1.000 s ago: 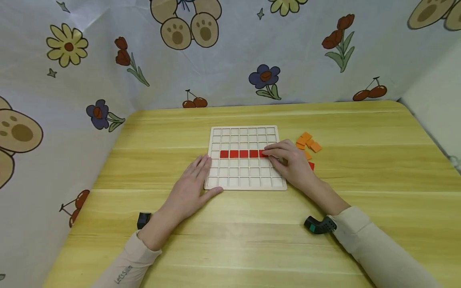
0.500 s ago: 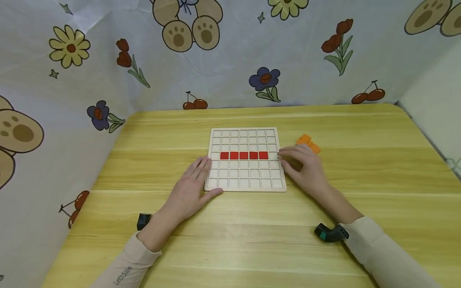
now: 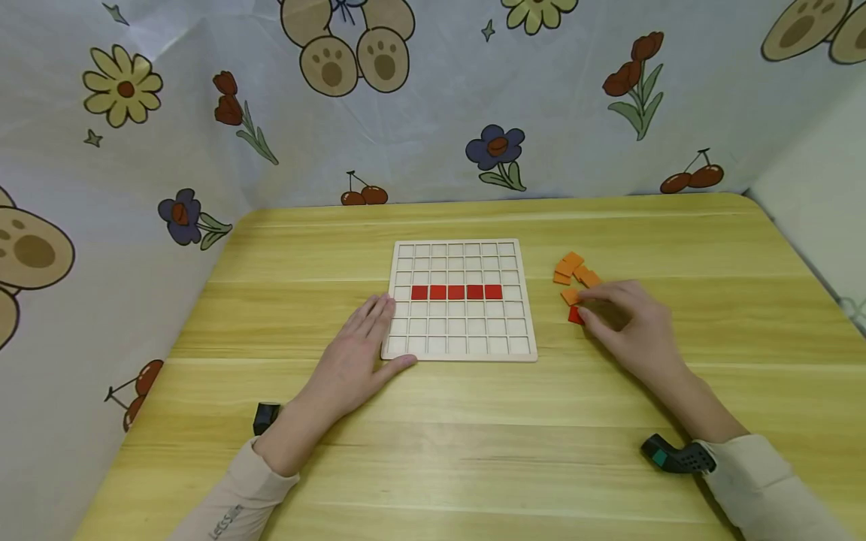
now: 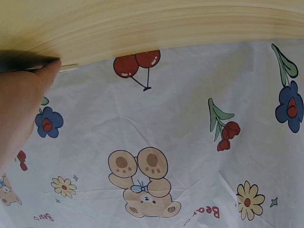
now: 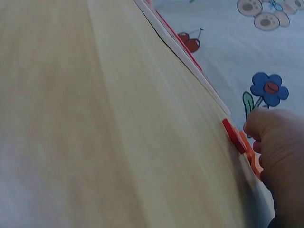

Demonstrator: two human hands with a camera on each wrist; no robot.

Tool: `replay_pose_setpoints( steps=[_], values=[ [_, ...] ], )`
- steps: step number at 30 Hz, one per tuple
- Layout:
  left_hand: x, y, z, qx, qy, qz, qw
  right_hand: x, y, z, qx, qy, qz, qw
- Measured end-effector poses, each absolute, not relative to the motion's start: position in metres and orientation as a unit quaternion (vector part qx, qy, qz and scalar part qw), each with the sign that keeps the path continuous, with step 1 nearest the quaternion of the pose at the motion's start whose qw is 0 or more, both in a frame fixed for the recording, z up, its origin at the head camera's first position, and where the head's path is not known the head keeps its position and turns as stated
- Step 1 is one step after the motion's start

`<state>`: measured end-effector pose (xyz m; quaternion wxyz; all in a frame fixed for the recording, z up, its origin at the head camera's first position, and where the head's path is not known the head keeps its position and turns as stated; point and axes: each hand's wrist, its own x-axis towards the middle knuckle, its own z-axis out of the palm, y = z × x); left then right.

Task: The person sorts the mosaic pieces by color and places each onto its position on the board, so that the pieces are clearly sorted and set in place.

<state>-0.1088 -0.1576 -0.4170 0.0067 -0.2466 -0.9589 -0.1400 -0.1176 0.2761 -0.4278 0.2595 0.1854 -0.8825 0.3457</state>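
A pale square grid board (image 3: 460, 327) lies on the table with a row of several red square tiles (image 3: 456, 292) set in its cells. My left hand (image 3: 355, 357) rests flat at the board's left edge, thumb over the lower left corner; only part of that left hand (image 4: 21, 109) shows in the left wrist view. To the right of the board, my right hand (image 3: 632, 323) reaches down with thumb and forefinger apart, beside a loose red tile (image 3: 574, 315) and an orange tile (image 3: 570, 297). In the right wrist view the loose red tile (image 5: 233, 136) lies just past the thumb.
Several more orange tiles (image 3: 572, 264) lie in a small cluster farther back, right of the board. The wooden table (image 3: 460, 443) runs back to a patterned cloth (image 3: 419, 143). A black wrist camera (image 3: 676, 454) sits on the right wrist.
My right hand has let go of the red tile at the row's right end and moved right to the loose tiles. The left hand stays in place.
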Motion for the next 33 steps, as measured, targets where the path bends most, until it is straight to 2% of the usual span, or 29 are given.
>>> replay_pose_setpoints(
  steps=[16, 33],
  values=[
    [-0.1094, -0.1606, -0.4158, -0.245, -0.960, -0.138, 0.005, -0.1188, 0.2784, -0.4291, 0.185, -0.900, 0.328, 0.219],
    [-0.1089, -0.1588, -0.4144, -0.244, -0.959, -0.143, 0.002, -0.1175, 0.2786, -0.4286, 0.197, -0.890, 0.347, 0.221]
  ],
)
